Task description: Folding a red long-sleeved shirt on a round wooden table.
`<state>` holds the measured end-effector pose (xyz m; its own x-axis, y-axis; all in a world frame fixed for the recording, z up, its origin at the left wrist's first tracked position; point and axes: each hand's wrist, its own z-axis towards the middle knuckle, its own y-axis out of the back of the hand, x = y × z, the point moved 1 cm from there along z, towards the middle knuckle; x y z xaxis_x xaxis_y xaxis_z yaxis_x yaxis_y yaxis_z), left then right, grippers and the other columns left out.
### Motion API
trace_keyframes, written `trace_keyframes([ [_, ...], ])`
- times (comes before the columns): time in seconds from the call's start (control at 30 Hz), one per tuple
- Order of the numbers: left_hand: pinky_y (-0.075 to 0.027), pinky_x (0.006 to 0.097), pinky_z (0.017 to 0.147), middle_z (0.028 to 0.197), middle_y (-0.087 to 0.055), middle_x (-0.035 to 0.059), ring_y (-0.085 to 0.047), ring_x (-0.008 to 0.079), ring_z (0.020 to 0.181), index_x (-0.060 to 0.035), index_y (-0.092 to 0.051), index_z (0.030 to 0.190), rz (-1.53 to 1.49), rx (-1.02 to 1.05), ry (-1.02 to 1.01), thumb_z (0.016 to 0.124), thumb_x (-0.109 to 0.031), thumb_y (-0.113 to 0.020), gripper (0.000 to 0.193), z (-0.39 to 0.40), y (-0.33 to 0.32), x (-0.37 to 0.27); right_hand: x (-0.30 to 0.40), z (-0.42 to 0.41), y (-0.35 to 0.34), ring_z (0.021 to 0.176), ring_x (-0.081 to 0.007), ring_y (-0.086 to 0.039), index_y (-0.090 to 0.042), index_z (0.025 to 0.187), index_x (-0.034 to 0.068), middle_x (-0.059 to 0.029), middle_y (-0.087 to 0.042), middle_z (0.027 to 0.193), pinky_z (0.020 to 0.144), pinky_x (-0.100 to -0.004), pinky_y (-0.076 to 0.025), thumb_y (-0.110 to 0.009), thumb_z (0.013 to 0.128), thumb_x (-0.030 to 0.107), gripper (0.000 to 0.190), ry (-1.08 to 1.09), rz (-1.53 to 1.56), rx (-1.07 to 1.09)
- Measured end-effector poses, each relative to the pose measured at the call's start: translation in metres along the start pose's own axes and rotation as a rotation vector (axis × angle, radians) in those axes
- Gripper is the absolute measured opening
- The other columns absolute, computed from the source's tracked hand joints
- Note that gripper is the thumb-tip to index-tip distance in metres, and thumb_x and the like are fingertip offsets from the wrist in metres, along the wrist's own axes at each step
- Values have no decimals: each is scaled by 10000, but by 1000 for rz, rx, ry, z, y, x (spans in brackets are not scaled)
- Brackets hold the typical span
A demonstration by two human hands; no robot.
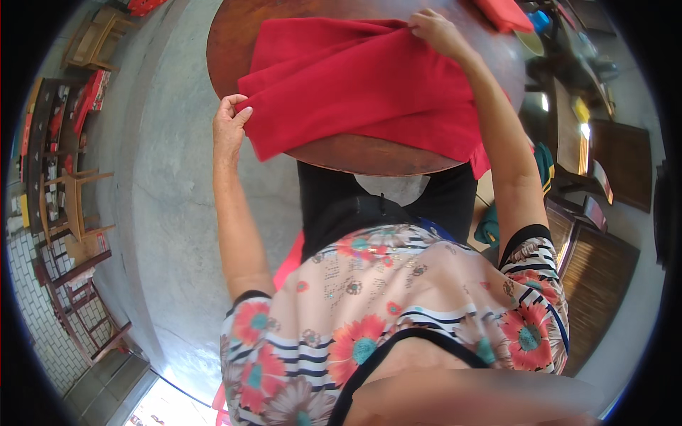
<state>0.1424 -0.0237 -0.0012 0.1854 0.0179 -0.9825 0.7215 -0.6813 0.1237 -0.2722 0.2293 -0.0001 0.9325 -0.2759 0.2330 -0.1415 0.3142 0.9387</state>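
A red cloth garment (367, 85) lies spread across a round wooden table (362, 152), with soft folds running along it. My left hand (230, 121) pinches its lower left corner between thumb and fingers, just beyond the table's rim. At the far edge of the cloth, my right hand (434, 32) grips the fabric, the fingertips curled over it. The garment's right end passes under my right forearm and hangs over the table's near edge. Whether it is trousers or another garment, I cannot tell.
Another folded red cloth (503, 15) lies at the table's far right. Green cloth (487, 226) is beside me on the right. Wooden stools (80, 205) and a dark shelf (48, 154) stand at left across the concrete floor (170, 175). Wooden furniture (597, 277) stands at right.
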Motion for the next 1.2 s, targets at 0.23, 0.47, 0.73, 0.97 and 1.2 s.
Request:
trace_keyframes([
  [0.23,-488,267,802,988,-666,47,-613,124,907,-43,-619,1074,283,-63,-53,871,-116,-676,223,9,23,4,28,-5,-28,1053,-246,-584,-649,1064,135,-97,-611,1043,922,-344,-459,-667,829,210,248,-411,571,-81],
  [0.47,-500,343,808,965,-698,114,-665,239,903,-92,-655,1052,767,52,-333,809,-335,-728,351,15,18,-20,21,-4,-25,966,-221,-586,-686,1049,132,-65,-619,999,899,-310,-446,-666,848,284,253,-393,503,-145],
  [0.73,-501,402,812,1004,-708,146,-665,298,958,-100,-665,1041,828,-30,-264,862,-347,-673,306,81,40,20,47,8,-52,1026,-296,-618,-668,1034,117,-129,-649,1039,900,-404,-468,-644,880,335,268,-469,281,-417],
  [0.97,-413,452,939,1113,-613,59,-570,288,1109,-189,-630,1130,1306,-392,-312,847,-260,-697,300,27,-8,-29,62,4,-60,1031,-327,-614,-610,1099,184,-121,-638,1082,866,-487,-462,-563,932,382,264,-491,-93,-435],
  [1.2,-381,454,968,1103,-595,45,-555,268,1116,-190,-626,1150,1086,-188,-695,835,-215,-682,321,-6,-62,-44,66,6,-59,1042,-325,-607,-604,1120,182,-114,-634,1098,871,-482,-457,-540,946,372,266,-508,-91,-415],
])
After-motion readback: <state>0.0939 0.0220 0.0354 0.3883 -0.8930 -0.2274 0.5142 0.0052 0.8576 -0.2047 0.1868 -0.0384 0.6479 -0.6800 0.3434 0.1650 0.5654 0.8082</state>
